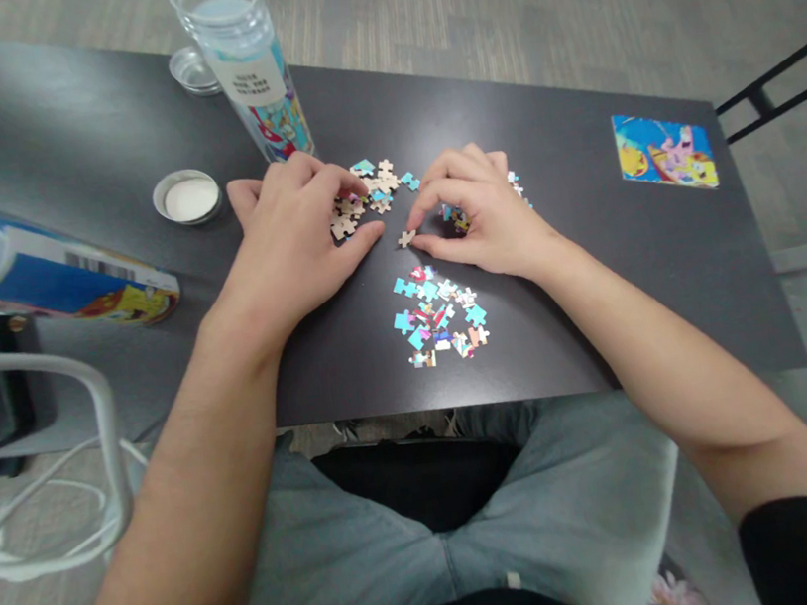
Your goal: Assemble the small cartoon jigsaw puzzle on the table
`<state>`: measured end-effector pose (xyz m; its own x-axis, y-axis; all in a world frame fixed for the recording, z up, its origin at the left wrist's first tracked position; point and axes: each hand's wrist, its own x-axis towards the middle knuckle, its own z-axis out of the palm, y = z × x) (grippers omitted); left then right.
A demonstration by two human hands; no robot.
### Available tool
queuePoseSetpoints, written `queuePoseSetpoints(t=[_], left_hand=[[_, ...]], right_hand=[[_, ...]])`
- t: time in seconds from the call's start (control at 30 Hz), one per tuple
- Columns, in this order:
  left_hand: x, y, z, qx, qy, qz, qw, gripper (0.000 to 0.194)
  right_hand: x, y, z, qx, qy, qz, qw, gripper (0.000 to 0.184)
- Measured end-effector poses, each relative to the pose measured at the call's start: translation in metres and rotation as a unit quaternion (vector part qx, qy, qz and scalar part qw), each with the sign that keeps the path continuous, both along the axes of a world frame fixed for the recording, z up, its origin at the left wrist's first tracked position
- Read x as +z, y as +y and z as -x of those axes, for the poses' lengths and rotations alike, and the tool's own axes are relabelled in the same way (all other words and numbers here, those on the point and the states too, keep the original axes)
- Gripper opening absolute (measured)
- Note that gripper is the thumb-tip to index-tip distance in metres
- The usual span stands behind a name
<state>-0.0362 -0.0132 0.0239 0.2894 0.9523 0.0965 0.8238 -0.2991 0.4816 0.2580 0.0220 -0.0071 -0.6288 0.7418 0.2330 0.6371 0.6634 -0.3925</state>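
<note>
Between thumb and forefinger, my right hand point(479, 202) pinches a small jigsaw puzzle piece point(406, 239), its plain beige back showing. My left hand point(302, 222) rests with thumb and fingers apart at a heap of jigsaw pieces point(381, 182), many of them beige side up; its fingers partly cover that heap. More pieces lie under and behind my right hand, mostly hidden. Nearer to me, a loose group of picture-side-up pieces point(435, 313) in light blue, red and white is spread on the dark table point(353, 370).
A clear jar with a cartoon label point(263, 82) stands beyond my left hand, another jar point(83, 267) at the left. Two round lids, one silver-rimmed point(188, 198) and one clear point(195, 71), lie near them. A cartoon picture card point(664, 151) lies at the right. A white cable point(101, 425) hangs at left.
</note>
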Motion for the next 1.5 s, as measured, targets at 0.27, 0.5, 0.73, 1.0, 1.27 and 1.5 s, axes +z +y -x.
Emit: queuePoseSetpoints(t=[0.27,0.5,0.73,1.0,1.27,1.5], left_hand=[[-0.007,-0.001,-0.001,-0.005,-0.005,-0.029,1.0,0.044],[-0.009,-0.004,-0.014,0.017,0.011,-0.015,1.0,0.053],[-0.011,-0.011,-0.02,0.018,0.004,-0.025,1.0,0.071],[-0.008,0.009,0.031,0.001,-0.053,-0.014,0.998,0.047],[-0.007,0.007,0.023,-0.011,-0.045,0.007,0.999,0.04],[-0.006,-0.002,0.001,0.024,-0.026,-0.012,0.999,0.043]], right_hand=[[0.006,0.003,-0.011,0.052,0.022,0.027,0.998,0.024],[0.006,0.004,-0.014,0.005,0.0,0.012,1.0,0.046],[0.005,0.009,-0.022,-0.018,-0.02,0.005,1.0,0.074],[0.012,0.007,-0.026,0.059,0.046,0.032,0.997,0.067],[0.018,-0.003,-0.011,0.176,0.037,0.114,0.977,0.046],[0.021,-0.006,-0.009,0.186,0.053,0.122,0.974,0.048]])
